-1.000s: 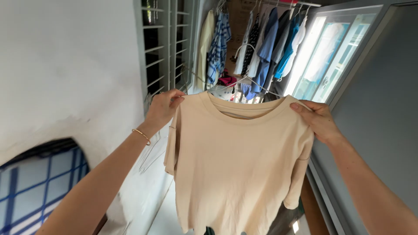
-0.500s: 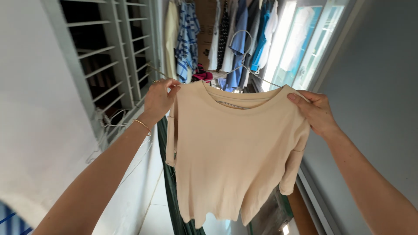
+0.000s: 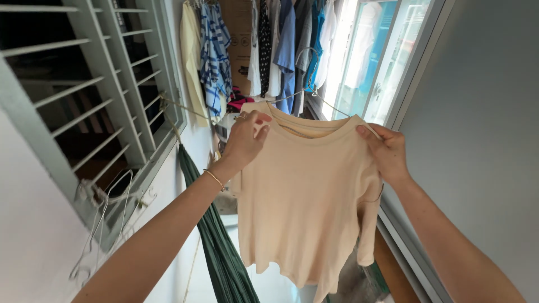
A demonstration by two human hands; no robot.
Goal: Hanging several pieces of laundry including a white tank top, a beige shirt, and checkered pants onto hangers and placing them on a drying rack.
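I hold up a beige short-sleeved shirt [image 3: 306, 196] on a thin wire hanger [image 3: 307, 78]. My left hand [image 3: 246, 140] grips the shirt's left shoulder by the neckline; a thin gold bracelet sits on that wrist. The shirt's right shoulder is pinched by my right hand [image 3: 384, 152], over the hanger's end. The hanger's hook rises above the collar, in front of the hanging clothes. The shirt hangs straight down between my arms.
A row of hung clothes [image 3: 269, 50] fills the back, among them a blue striped shirt. A barred window grille [image 3: 106, 95] runs along the left wall with empty wire hangers [image 3: 98, 224] below it. A green cloth [image 3: 216, 247] hangs at lower centre. Glass doors [image 3: 382, 62] stand on the right.
The view has swung left and forward, so the grille now fills the left side. My left hand has moved right along the shirt's shoulder toward the collar. The right hand keeps its grip.
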